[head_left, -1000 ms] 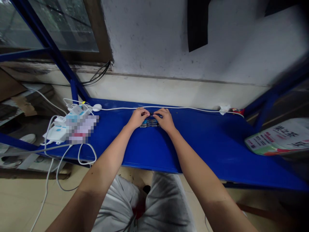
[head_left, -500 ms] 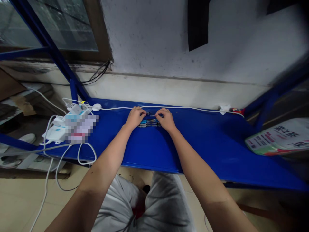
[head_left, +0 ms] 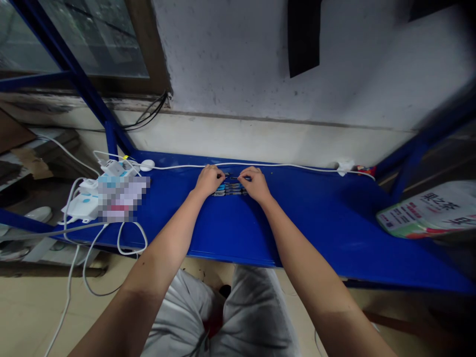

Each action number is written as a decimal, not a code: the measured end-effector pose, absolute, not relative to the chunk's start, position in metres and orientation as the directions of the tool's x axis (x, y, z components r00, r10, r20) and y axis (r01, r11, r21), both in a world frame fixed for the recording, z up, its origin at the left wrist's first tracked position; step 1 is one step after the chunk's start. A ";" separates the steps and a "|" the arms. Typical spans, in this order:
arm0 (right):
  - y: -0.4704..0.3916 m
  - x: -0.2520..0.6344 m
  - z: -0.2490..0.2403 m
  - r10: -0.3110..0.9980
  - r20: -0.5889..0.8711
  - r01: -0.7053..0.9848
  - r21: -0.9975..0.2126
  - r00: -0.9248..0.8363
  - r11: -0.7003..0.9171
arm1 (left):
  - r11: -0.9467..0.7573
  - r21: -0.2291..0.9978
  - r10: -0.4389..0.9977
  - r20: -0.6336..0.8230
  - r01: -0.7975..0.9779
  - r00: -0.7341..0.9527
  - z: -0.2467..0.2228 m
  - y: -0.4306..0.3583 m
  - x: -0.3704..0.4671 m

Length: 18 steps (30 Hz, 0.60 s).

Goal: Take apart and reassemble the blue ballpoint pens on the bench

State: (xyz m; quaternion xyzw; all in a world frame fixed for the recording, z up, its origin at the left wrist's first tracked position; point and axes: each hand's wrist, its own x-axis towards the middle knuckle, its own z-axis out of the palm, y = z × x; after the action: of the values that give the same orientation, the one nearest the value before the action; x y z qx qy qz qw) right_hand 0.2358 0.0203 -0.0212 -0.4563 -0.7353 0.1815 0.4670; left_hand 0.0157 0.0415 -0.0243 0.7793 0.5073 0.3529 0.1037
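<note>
My left hand is closed in a pinch, with a small dark piece like a pen cap at its fingertips. Opposite it, my right hand pinches a thin dark pen that points left toward the other hand. A small gap separates the two pieces. Just below them, several slim pens with blue and grey ends lie side by side on the blue table. My fingers partly cover both ends of this row, and the fine details are too small to tell.
White power strips with tangled cords and a blurred packet occupy the left end. A white cable runs along the back edge by the wall. At right lies a large printed pack, with a small red packet behind it.
The dark piece at my left fingers and the pen at my right fingers now show a gap between them. Both hands stay nearly in place; the view has shifted slightly.
</note>
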 end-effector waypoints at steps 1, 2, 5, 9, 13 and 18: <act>0.020 0.236 -0.021 0.840 0.523 0.502 -0.692 -0.147 0.519 | -0.463 0.538 0.865 0.448 0.704 0.226 -0.023 0.041 0.016; 0.020 0.236 -0.021 0.839 0.524 0.501 -0.691 -0.148 0.521 | -0.460 0.569 0.867 0.452 0.681 0.208 -0.022 0.040 0.016; 0.019 0.235 -0.020 0.838 0.526 0.492 -0.696 -0.146 0.523 | -0.431 0.734 0.891 0.438 0.525 0.119 -0.016 0.037 0.019; 0.017 0.231 -0.018 0.836 0.536 0.456 -0.720 -0.114 0.524 | -0.350 0.909 0.936 0.347 0.228 0.052 -0.009 0.030 0.027; 0.015 0.226 -0.016 0.831 0.548 0.418 -0.737 -0.091 0.532 | -0.252 0.966 0.966 0.248 0.055 0.068 -0.006 0.024 0.034; 0.012 0.222 -0.016 0.818 0.567 0.412 -0.726 -0.094 0.550 | -0.196 0.979 0.971 0.202 -0.057 0.125 -0.005 0.020 0.039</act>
State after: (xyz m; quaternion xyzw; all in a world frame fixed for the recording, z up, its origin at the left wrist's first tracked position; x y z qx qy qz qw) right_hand 0.2221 0.0122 -0.0164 -0.4315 -0.7130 0.1967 0.5165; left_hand 0.0392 0.0196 -0.0048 0.5681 0.4025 0.5247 0.4898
